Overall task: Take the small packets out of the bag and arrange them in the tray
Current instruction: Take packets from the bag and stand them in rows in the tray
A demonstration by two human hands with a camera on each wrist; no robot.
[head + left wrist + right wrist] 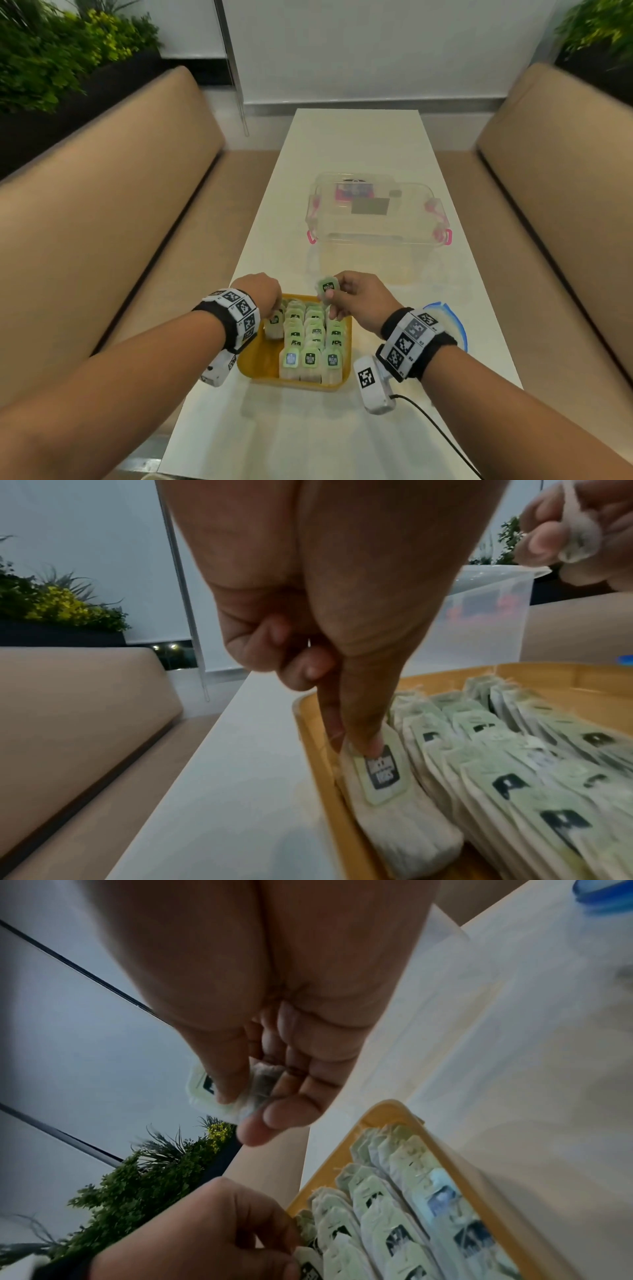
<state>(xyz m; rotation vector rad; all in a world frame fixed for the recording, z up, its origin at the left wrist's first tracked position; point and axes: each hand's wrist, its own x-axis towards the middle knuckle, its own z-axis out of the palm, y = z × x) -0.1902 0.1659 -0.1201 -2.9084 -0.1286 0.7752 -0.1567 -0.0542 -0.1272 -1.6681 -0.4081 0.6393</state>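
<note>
Two hands over a yellow tray [260,373] on a white table [356,144]. Left hand [262,291] pinching the top edge of a packet [274,323] — thumb and forefinger closed on it, other fingers curled; packet lying in the tray's left column, long axis running near-to-far along the tray, label [383,767] up. Just right of that grip, three packed rows [311,337] of packets, overlapped, all aligned the same way. Right hand [359,298] above the tray's far-right corner, thumb and fingertips clamped on another packet [327,288] — held upright, label end pointing up. Beyond both hands, a clear box [376,209]; behind the right wrist, a blue-edged bag [455,329].
</note>
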